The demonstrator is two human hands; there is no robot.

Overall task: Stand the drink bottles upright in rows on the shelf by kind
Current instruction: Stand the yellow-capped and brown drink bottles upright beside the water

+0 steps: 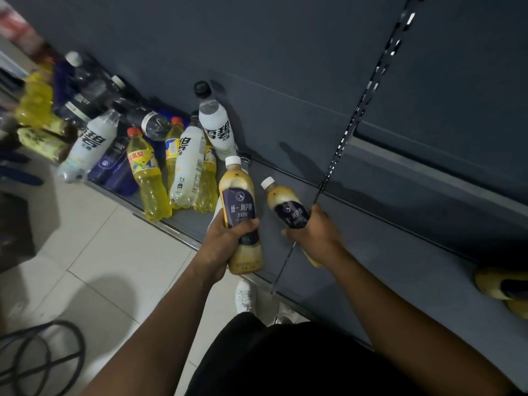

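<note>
My left hand (225, 238) grips a milk tea bottle (238, 195) with a white cap and a dark purple label, held over the front edge of the grey shelf (385, 252). My right hand (317, 232) holds a second milk tea bottle (285, 204) of the same kind just to the right, above the shelf. To the left, a jumble of bottles crowds the shelf: white Sprite bottles (217, 127), yellow pineapple drink bottles (148, 181), dark blue ones (114, 164) and dark cola bottles (151, 122), some leaning, some lying.
A slotted metal upright (363, 107) runs diagonally up the shelf's back panel. Two yellow bottles (503, 284) lie at the right edge. White shoes (244, 295) stand on the tiled floor (100, 252) below. Black cable loops (43, 358) lie at the lower left.
</note>
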